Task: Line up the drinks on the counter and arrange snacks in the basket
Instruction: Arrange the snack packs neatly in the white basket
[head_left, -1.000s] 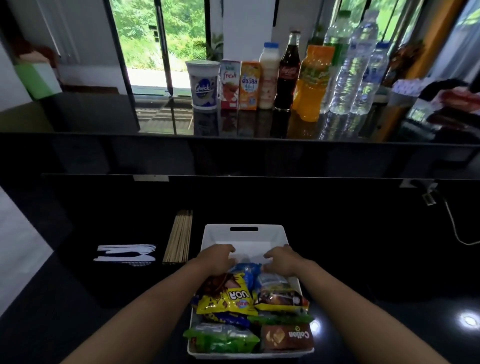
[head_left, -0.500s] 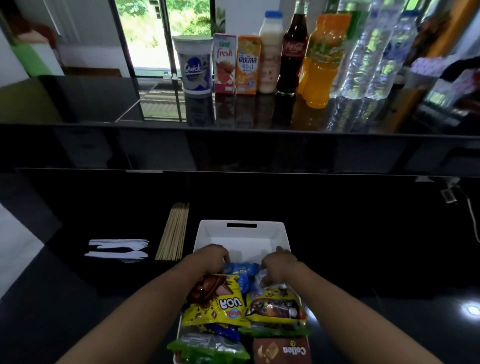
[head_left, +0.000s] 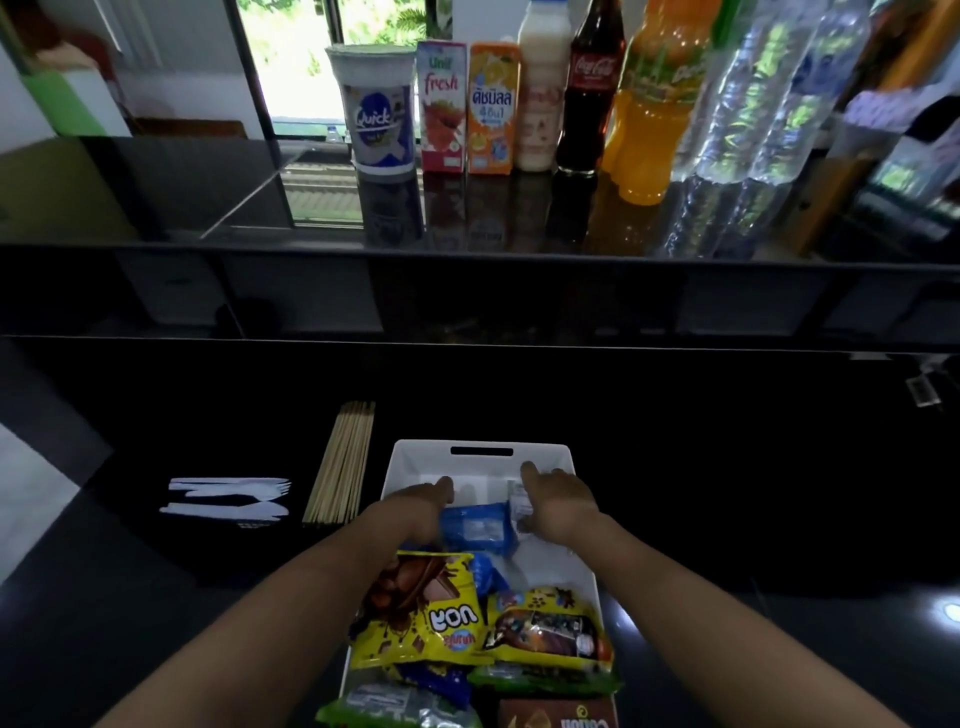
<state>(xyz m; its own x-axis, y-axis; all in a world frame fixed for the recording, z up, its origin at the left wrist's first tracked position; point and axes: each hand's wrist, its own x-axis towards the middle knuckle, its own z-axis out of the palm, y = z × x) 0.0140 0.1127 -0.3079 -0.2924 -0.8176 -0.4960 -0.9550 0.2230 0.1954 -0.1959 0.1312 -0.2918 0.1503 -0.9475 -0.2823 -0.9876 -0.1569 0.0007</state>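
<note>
Two hands reach into the far half of the white basket (head_left: 415, 462). The left hand (head_left: 415, 508) lies against the left edge of a blue packet (head_left: 475, 527), thumb stretched forward. Its fingers are hidden under the hand and the packet, so I cannot tell whether it grips the packet or only touches it. The right hand (head_left: 563, 499) sits just right of the same packet, over a small white packet (head_left: 519, 503). One finger points at the basket's far wall and the rest are out of sight, so its hold cannot be told either.

Nearer than the hands, a yellow bag (head_left: 421, 613) and a second yellow bag (head_left: 545, 629) lie in the basket and cover much of it. Nearer still, a green packet (head_left: 395, 712) and a brown box (head_left: 561, 719) are cut off by the bottom edge.

Left of the left hand, outside the basket, lie wooden skewers (head_left: 343, 462), and farther left lies blurred white plastic cutlery (head_left: 228, 499).

Far beyond both hands, on the raised counter (head_left: 156, 208), the drinks stand in a row: a cup (head_left: 382, 114), a red carton (head_left: 441, 106), an orange carton (head_left: 493, 106), a milky bottle (head_left: 540, 88), a cola bottle (head_left: 589, 88), an orange bottle (head_left: 654, 104) and clear water bottles (head_left: 753, 104). The taller bottles lose their tops at the upper edge. The water bottles blur together, so their number is hard to make out.
</note>
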